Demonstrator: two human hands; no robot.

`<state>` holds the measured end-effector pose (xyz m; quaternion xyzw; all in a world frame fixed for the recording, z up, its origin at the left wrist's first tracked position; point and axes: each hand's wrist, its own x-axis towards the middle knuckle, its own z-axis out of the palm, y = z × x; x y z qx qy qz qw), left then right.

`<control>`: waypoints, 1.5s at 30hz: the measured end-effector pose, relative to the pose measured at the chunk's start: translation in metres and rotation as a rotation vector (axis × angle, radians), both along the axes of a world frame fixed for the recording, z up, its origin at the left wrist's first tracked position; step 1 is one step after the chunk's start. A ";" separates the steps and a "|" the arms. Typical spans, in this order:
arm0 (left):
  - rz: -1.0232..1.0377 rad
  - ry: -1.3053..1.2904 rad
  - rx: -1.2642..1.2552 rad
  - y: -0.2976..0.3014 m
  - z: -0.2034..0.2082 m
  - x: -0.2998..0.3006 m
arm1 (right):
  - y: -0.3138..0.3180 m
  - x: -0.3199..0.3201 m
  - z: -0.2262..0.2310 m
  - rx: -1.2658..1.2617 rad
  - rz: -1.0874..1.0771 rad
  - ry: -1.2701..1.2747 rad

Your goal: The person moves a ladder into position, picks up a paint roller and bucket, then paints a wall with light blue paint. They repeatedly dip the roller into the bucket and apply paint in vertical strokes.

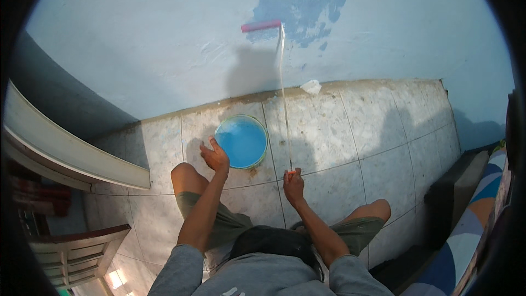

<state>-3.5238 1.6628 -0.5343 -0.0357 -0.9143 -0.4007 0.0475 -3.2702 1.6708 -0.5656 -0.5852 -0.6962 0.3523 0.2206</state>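
My right hand (294, 185) is closed around the handle end of a paint roller (262, 26). The roller's long pale rod reaches up toward the wall, and its pink sleeve is at the lower edge of a darker blue painted patch (296, 1). Whether the sleeve presses on the wall is hard to tell. A round bucket of blue paint (241, 141) stands on the tiles in front of me, left of the rod. By the bucket's left rim is my left hand (215, 157), fingers apart and holding nothing; I cannot tell if it touches the rim.
A crumpled white scrap (311, 86) lies where the pale blue wall (164, 38) meets the tiled floor (334, 131). To the left are a white panel edge (76, 137) and a slatted wooden piece (82, 255). Patterned fabric (466, 235) and dark furniture (455, 186) flank the right.
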 end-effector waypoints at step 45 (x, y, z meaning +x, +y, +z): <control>-1.926 -1.879 1.249 -0.113 0.360 0.168 | 0.005 -0.005 0.018 0.143 -0.052 0.086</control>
